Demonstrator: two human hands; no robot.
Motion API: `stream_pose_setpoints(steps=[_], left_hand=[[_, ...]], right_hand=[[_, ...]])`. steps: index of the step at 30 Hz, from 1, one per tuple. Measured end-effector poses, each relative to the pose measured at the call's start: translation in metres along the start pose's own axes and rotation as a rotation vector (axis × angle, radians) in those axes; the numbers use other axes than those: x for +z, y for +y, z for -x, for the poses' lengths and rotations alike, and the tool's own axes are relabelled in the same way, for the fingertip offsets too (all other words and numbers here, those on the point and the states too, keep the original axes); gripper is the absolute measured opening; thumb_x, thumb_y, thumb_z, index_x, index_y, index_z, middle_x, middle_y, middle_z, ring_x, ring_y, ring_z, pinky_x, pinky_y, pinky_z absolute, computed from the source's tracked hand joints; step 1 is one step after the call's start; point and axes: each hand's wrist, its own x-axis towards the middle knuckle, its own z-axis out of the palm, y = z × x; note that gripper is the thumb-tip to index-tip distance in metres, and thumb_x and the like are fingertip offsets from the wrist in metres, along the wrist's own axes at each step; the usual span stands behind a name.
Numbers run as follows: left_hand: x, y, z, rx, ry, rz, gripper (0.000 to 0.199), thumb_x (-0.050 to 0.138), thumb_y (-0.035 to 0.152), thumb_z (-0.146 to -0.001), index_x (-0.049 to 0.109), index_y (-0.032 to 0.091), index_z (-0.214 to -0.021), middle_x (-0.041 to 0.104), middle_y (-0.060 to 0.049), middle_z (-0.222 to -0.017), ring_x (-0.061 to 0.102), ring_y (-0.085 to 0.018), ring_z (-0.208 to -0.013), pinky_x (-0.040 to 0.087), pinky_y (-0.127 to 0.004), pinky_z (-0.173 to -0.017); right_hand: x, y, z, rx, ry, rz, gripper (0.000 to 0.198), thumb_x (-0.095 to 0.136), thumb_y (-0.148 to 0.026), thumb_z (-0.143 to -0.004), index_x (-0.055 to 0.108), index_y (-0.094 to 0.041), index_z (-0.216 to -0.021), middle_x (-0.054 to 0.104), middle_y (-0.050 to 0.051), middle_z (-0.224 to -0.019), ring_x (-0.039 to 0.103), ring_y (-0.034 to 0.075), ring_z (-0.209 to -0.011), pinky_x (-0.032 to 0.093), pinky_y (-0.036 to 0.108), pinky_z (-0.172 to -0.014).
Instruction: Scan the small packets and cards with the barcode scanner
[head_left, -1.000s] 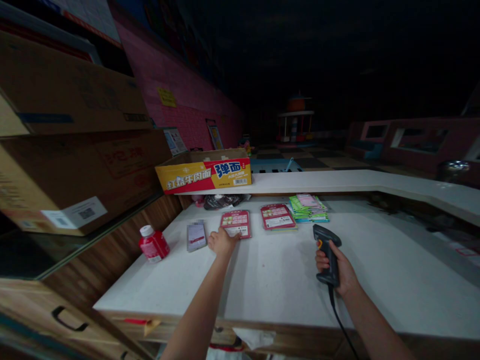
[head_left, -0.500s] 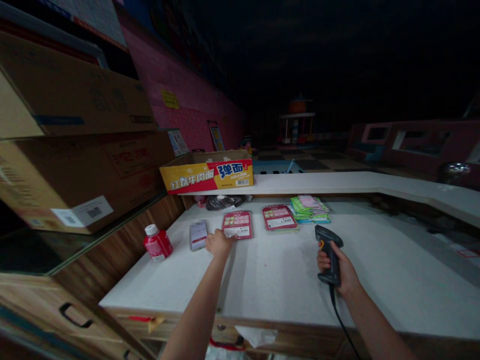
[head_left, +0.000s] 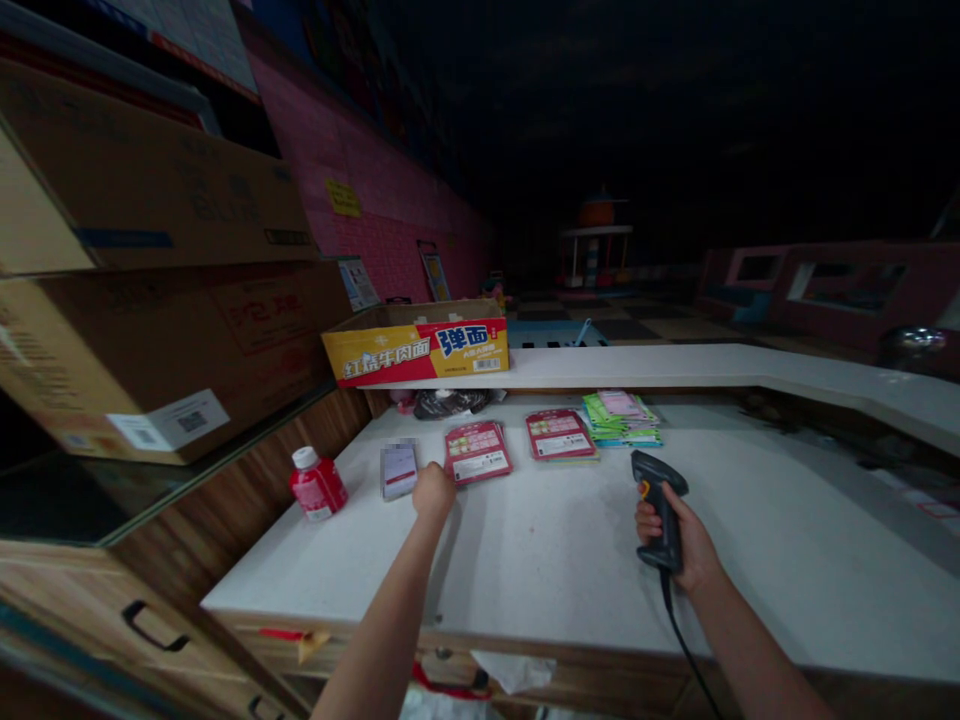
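My right hand [head_left: 671,530] is wrapped around a black barcode scanner [head_left: 660,500], held above the right part of the white counter [head_left: 540,560]. A cable runs down from its handle. My left hand [head_left: 433,490] is closed at the lower left edge of a red flat package [head_left: 478,452] with a white label; its fingertips are hidden. Left of that hand lies a phone [head_left: 399,470] with its screen up. A second red package [head_left: 560,436] rests to the right, beside a pile of green and pink packets [head_left: 621,418].
A red bottle [head_left: 319,486] with a white cap stands at the counter's left. On the raised ledge [head_left: 637,365] sits a yellow and red open carton [head_left: 420,350]. Large cardboard boxes [head_left: 165,350] are stacked at the left. A dark bag [head_left: 450,402] lies under the ledge.
My left hand has shifted slightly left to the red package's lower left corner, and that package has turned a little. The right hand with the scanner stays nearly in place.
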Motion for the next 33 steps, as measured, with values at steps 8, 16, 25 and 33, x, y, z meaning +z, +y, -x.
stream_pose_setpoints(steps=[8,16,25,33], left_hand=[[0.004,-0.019,0.001,-0.155,-0.131,0.752,0.015,0.066,0.014,-0.077,0.057,0.017,-0.065,0.067,-0.01,-0.065,0.072,-0.027,-0.076,0.058,-0.035,-0.066],[0.004,-0.005,0.005,-0.332,-0.376,1.4,0.022,0.074,0.001,-0.07,0.057,0.014,-0.069,0.064,-0.002,-0.064,0.064,-0.01,-0.059,0.06,-0.022,-0.06],[0.049,0.03,0.041,0.161,-0.362,1.554,0.058,0.085,0.032,-0.061,0.057,0.019,-0.109,0.071,-0.009,-0.109,0.071,-0.021,-0.086,0.061,-0.037,-0.077],[0.093,0.053,0.033,0.326,-0.27,1.504,0.058,0.081,0.046,-0.06,0.056,0.018,-0.105,0.067,-0.011,-0.112,0.067,-0.023,-0.093,0.058,-0.032,-0.069]], right_hand=[[-0.002,0.0,0.001,-0.024,-0.037,0.097,0.023,0.072,-0.028,-0.08,0.055,-0.021,-0.094,0.051,-0.004,-0.063,0.047,0.007,-0.047,0.044,0.015,-0.039],[-0.001,0.0,0.001,0.002,-0.009,0.01,0.018,0.067,-0.028,-0.085,0.055,-0.018,-0.095,0.05,-0.004,-0.062,0.046,0.006,-0.045,0.043,0.014,-0.039],[0.001,0.001,0.002,-0.006,-0.009,0.029,0.02,0.07,-0.028,-0.082,0.057,-0.019,-0.095,0.051,-0.004,-0.063,0.046,0.007,-0.044,0.044,0.015,-0.038],[-0.001,0.006,0.003,-0.093,-0.014,0.202,0.03,0.077,-0.035,-0.076,0.057,-0.021,-0.094,0.052,-0.005,-0.06,0.045,0.006,-0.044,0.042,0.015,-0.04]])
